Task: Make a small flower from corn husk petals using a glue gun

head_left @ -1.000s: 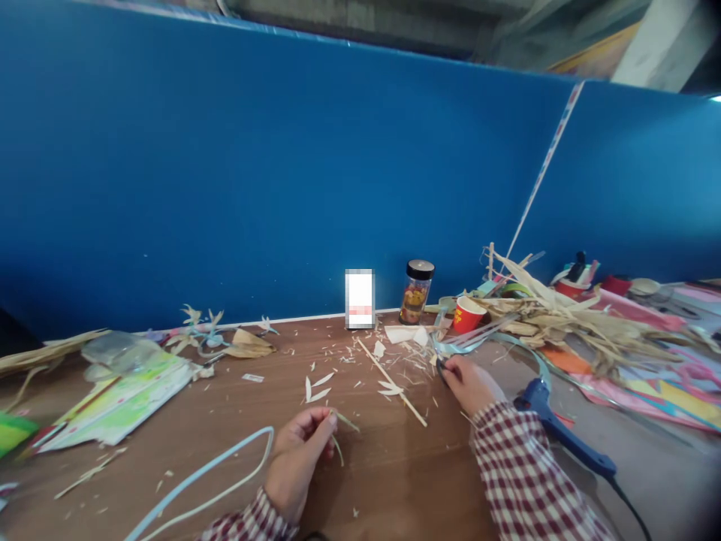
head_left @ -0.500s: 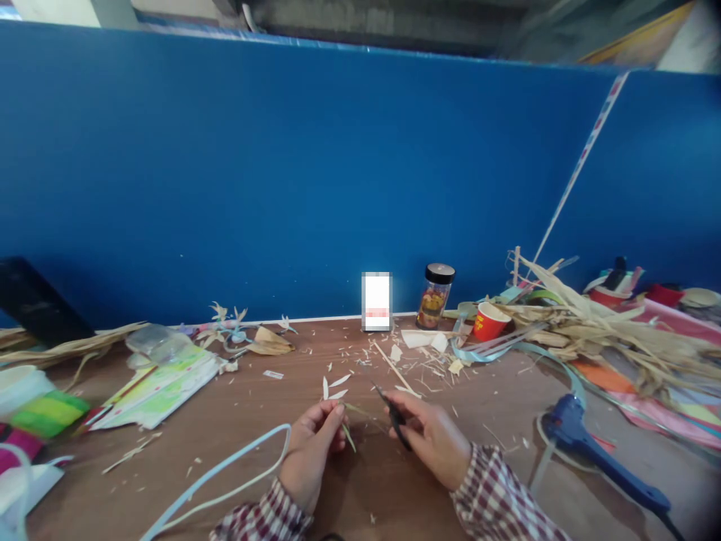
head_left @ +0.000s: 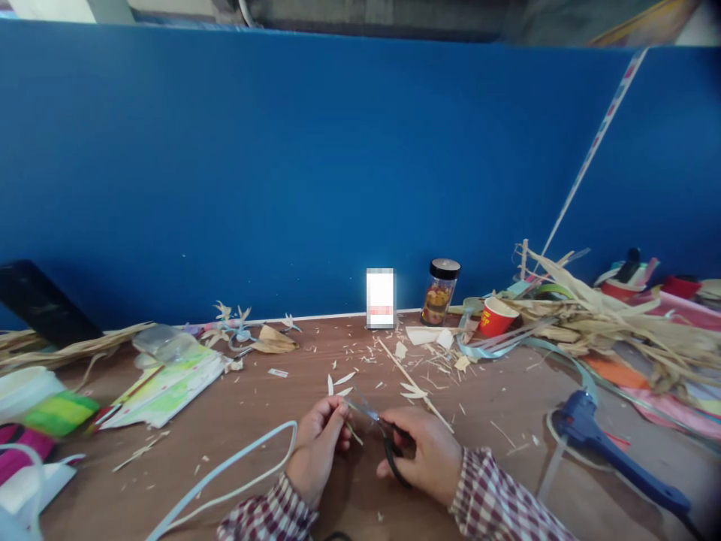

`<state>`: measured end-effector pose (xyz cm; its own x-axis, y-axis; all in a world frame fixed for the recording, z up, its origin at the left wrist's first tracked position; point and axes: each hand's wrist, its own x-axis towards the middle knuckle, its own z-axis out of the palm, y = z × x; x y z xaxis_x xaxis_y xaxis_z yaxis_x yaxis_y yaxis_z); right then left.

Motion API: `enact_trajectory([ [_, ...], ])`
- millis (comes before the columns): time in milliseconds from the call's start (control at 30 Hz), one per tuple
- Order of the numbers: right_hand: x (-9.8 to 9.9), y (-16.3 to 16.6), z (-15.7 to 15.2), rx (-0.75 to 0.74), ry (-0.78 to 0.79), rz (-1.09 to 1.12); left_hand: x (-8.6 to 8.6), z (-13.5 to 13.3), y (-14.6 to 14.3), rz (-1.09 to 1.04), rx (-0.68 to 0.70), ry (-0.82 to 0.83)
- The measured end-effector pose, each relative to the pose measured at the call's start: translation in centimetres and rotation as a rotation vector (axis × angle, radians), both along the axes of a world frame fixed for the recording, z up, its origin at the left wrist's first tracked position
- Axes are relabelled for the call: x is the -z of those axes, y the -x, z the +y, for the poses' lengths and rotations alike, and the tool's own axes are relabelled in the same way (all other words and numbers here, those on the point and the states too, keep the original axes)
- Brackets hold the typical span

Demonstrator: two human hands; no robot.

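Note:
My left hand is closed, with thumb and fingertips pinching a thin greenish-yellow strip whose end sticks out to the lower right. In my right hand are scissors with black handles, fingers in the loops. Their blades are parted and point left, close to the fingertips of my left hand. Whether the blades touch the strip I cannot tell. Just beyond my left hand lie pale petal-shaped slivers. Past my right hand, a thin stick lies on the table with more pale pieces beside it.
A blue glue gun lies at right, near a heap of dried husks. A black-lidded jar and a red paper cup stand at the back. A pale blue loop curves beside my left arm. Scraps litter the brown table.
My right hand has turned the scissors leftward and spread the blades near my left fingertips. My left hand keeps its pinch. The whole view has shifted slightly.

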<state>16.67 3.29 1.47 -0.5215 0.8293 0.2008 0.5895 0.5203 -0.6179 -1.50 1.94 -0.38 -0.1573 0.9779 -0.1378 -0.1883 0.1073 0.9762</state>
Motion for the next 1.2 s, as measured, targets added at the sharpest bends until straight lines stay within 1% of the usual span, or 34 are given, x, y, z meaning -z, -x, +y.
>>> enact_trajectory([
  [200,-0.5,-0.2,0.0,-0.057,0.004,-0.045,-0.1,0.0,0.1,-0.005,-0.008,0.0],
  [367,-1.3,-0.3,-0.2,-0.055,0.014,-0.036,0.0,0.0,0.1,-0.017,-0.01,-0.002],
  [533,-1.8,-0.3,-0.1,-0.051,0.061,-0.112,0.4,0.3,0.2,-0.022,-0.004,0.021],
  [667,-1.8,-0.3,-0.1,-0.053,0.061,-0.14,0.8,0.3,0.2,-0.016,-0.004,0.006],
  [800,-1.4,-0.3,0.0,-0.062,0.05,-0.133,1.0,0.2,0.3,0.0,-0.011,-0.002],
  [1067,0.1,-0.4,0.3,-0.053,0.009,-0.11,1.2,0.3,0.3,0.022,-0.005,0.011],
  [1200,0.6,-0.2,0.3,-0.011,-0.013,-0.111,1.2,0.3,0.3,-0.003,-0.01,0.018],
])
